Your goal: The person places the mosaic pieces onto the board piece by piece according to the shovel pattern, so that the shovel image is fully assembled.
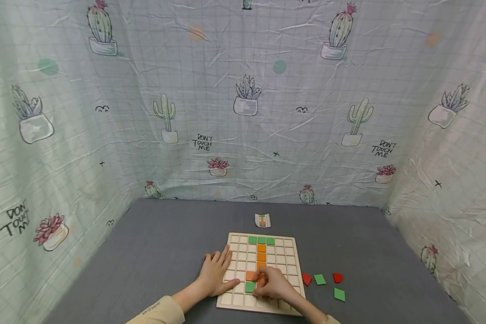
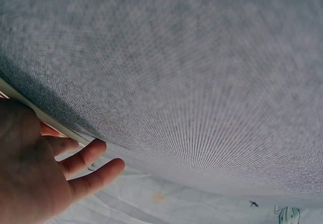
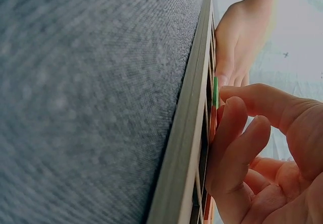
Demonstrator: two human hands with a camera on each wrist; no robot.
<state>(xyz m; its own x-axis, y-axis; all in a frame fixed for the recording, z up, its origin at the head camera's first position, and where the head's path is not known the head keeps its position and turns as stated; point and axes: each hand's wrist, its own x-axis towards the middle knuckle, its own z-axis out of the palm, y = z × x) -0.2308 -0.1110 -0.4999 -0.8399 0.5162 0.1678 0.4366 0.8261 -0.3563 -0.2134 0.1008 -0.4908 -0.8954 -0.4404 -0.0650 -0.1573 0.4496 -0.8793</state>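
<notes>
A square wooden grid board (image 1: 236, 300) lies on the table under both hands. My left hand (image 1: 214, 273) rests at its left edge, fingers spread and thumb reaching over the cells; in the left wrist view the fingers (image 2: 83, 163) are loosely extended. Over the lower middle cells, the right hand (image 1: 273, 284) has its thumb and fingers bent together at the board. Beside its fingertips lies a green tile (image 1: 250, 287), seen edge-on as a green tile (image 3: 215, 92) in the right wrist view. I cannot tell whether the right fingertips pinch a tile. Orange tiles (image 1: 261, 257) run up the middle.
Three green tiles (image 1: 261, 240) line the board's top row. Right of the board lie red pieces (image 1: 338, 277) and green tiles (image 1: 339, 294). A small pattern card (image 1: 262, 220) lies beyond the board. Patterned cloth (image 1: 247, 135) hangs around the grey table (image 1: 166, 252).
</notes>
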